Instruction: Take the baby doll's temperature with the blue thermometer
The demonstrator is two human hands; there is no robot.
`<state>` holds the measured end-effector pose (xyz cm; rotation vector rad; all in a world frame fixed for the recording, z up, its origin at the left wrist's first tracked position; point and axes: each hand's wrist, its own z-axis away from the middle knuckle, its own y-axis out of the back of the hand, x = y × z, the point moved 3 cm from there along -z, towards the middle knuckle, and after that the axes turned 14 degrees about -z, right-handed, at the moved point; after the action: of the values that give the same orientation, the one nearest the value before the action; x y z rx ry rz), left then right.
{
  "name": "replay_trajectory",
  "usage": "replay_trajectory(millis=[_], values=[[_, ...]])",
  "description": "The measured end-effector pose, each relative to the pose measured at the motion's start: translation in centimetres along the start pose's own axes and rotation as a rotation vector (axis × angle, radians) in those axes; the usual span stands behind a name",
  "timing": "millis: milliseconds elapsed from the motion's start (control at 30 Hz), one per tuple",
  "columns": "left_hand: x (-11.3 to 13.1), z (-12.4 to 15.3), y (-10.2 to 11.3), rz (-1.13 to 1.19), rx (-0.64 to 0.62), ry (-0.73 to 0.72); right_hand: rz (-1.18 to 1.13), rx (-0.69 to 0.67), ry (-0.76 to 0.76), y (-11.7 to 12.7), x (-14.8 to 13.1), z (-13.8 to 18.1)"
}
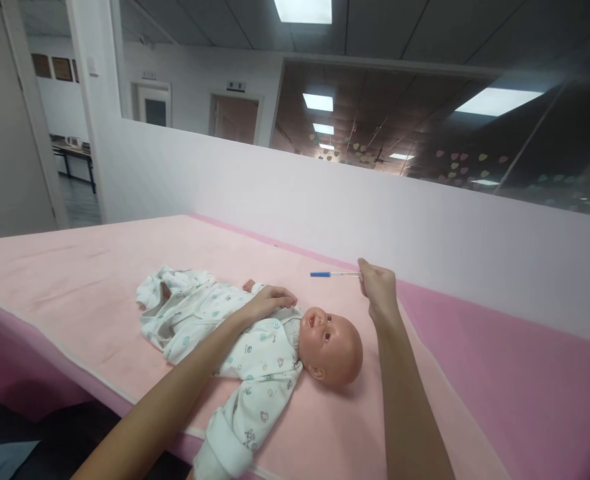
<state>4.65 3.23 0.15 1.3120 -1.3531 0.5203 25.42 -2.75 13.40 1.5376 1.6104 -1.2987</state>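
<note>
A baby doll (331, 347) lies on its back across the pink-covered table, head to the right. It wears a white printed sleepsuit (262, 350) with long sleeves. My left hand (271, 301) rests on the doll's upper chest, near the collar, with its fingers stretched out and nothing seen in them. Beyond the doll's head, my right hand (379, 283) is raised above the table. Its fingers pinch one end of a thin, clear thermometer (343, 274), held level, whose blue end points left. The fingertips of the right hand are partly hidden.
The pink table cover (99, 263) reaches the white partition wall (325, 193) at the back. Above that wall is a glass window (425, 140) with heart stickers. The table's near edge runs along the lower left, and an open doorway stands at the far left.
</note>
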Motion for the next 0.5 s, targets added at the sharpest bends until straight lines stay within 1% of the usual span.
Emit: replay_trajectory(millis=[133, 233, 400, 500], values=[[0.0, 0.0, 0.0, 0.010, -0.002, -0.018, 0.023, -0.062, -0.031, -0.8, 0.6, 0.2], [0.2, 0.1, 0.0, 0.006, -0.002, -0.025, 0.086, -0.066, -0.023, -1.0, 0.6, 0.3], [0.4, 0.2, -0.3, -0.014, -0.005, -0.019, 0.225, -0.004, 0.024, -0.8, 0.6, 0.1], [0.9, 0.4, 0.3, -0.045, -0.028, -0.007, 0.364, 0.030, 0.122, -0.9, -0.4, 0.6]])
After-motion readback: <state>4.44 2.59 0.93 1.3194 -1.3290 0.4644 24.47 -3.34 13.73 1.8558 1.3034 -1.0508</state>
